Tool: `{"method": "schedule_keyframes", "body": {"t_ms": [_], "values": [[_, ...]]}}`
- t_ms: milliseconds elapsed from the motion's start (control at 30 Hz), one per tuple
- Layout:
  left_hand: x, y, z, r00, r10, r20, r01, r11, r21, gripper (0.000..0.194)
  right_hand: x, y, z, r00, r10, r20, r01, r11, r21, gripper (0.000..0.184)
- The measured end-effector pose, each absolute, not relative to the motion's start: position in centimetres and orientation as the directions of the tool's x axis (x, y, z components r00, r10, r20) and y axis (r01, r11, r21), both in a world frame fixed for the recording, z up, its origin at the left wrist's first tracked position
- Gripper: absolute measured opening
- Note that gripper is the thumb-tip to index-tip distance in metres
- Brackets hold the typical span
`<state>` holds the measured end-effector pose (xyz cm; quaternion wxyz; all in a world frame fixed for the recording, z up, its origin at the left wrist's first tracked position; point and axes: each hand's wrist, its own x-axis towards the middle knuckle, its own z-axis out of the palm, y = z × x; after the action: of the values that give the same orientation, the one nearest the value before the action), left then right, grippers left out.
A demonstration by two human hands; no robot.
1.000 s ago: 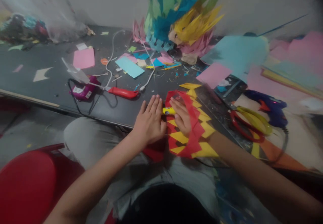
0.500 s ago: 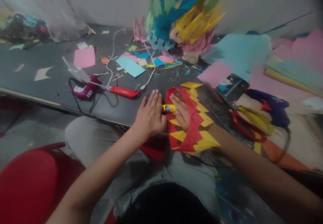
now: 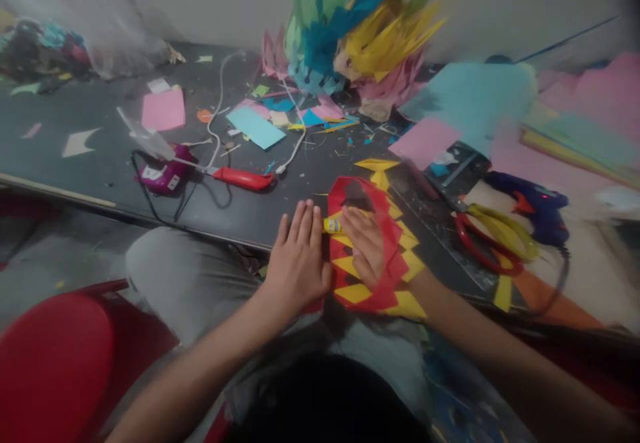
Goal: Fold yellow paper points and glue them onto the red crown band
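My left hand lies flat at the table's front edge, fingers stretched out. Between it and my right hand a short yellow tube with a printed label shows, its ends covered by the hands; it resembles a glue stick. The right hand is inside a ring of folded red and yellow paper, fingers extended over the ring's inner wall. Yellow points stick out along the ring's right side, and the red band arches over the wrist.
Red-handled scissors and a dark blue glue gun lie to the right. A red-handled tool, a purple plug adapter and a white cable are at left. Behind stands a colourful folded-paper piece. A red stool is lower left.
Both hands have slid a little towards me, with the fingers still straight. The yellow tube has turned, showing another part of its label. The paper ring's red band now stands wider open.
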<state>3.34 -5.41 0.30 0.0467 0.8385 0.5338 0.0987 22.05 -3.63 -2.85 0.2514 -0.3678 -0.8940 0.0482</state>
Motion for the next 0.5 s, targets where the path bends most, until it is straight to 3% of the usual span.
{"method": "schedule_keyframes", "body": {"t_ms": [233, 500], "values": [[3.6, -7.6, 0.3, 0.410, 0.906, 0.105, 0.897, -0.421, 0.138, 0.071, 22.4, -5.8, -3.0, -0.609, 0.709, 0.356, 0.651, 0.703, -0.286, 0.066], [3.3, -9.3, 0.2, 0.434, 0.891, 0.131, 0.891, -0.446, 0.079, 0.057, 23.6, -6.3, -5.5, -0.612, 0.664, 0.429, 0.645, 0.733, -0.215, 0.066]]}}
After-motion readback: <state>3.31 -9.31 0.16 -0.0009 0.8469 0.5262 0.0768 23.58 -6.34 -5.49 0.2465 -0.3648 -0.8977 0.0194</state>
